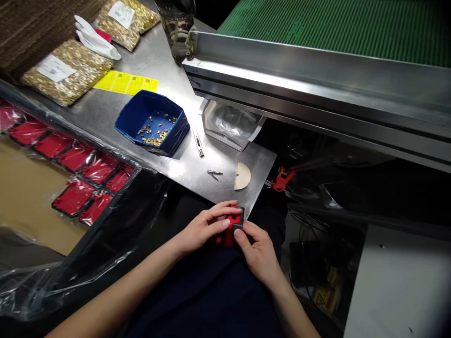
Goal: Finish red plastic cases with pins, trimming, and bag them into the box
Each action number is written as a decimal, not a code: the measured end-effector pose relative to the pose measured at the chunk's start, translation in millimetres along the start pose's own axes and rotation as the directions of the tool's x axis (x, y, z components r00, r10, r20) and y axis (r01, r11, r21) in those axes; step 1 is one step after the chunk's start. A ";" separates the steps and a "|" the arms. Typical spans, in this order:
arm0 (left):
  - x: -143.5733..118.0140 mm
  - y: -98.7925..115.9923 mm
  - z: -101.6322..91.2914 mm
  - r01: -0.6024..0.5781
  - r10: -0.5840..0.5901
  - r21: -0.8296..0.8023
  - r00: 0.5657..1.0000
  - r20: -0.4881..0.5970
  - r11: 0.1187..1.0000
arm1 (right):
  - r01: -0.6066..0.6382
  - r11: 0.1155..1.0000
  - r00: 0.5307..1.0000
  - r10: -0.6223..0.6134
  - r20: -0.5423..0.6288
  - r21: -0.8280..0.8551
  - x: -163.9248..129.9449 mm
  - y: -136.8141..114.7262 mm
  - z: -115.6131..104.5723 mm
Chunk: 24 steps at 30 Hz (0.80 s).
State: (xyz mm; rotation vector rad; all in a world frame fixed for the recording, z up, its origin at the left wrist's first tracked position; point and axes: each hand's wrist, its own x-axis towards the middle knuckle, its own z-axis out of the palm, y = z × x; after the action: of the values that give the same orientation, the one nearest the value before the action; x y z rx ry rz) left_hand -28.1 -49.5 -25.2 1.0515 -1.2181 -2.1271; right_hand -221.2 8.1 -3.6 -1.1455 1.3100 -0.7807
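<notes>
Between my two hands, over my lap at the front edge of the metal table [183, 173], is a small red and black plastic part [235, 218] with a round hole in its face. The thumb and fingers of my left hand [207, 224] grip it from the left. From the right, my right hand [259, 246] pinches its black side, thumb on the near face. Fingers cover some of the part, so its full shape is hidden. Beyond my hands lie a pale half-round disc [242, 176] and a small dark metal piece [214, 173].
A blue bin [123, 117] holds small brass pieces, with a utility knife [198, 143] beside it. Bags of brass pieces [70, 87] and yellow labels [127, 83] lie behind. Bagged red parts [75, 195] fill a box at left. A green conveyor [334, 28] spans the right.
</notes>
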 end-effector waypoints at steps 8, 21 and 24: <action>17.6 -3.3 18.3 0.094 -0.106 -0.056 0.958 -0.265 0.994 | -0.053 0.999 0.995 0.052 -0.080 -0.007 9.2 -1.7 5.6; -13.8 12.0 8.4 0.067 -0.029 -0.188 0.980 0.195 0.980 | -0.232 0.884 0.916 0.339 -0.214 0.405 22.8 -6.1 7.0; -15.0 17.1 6.8 0.023 -0.019 -0.028 0.990 0.141 0.999 | -0.242 0.815 0.911 0.377 -0.165 0.526 25.2 -10.4 6.6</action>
State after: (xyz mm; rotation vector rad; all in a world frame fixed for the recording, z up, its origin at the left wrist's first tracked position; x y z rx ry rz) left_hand -24.2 -44.0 -2.4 0.9186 -1.2404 -2.2608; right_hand -209.3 -17.3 -2.6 -0.4039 1.3616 -0.9715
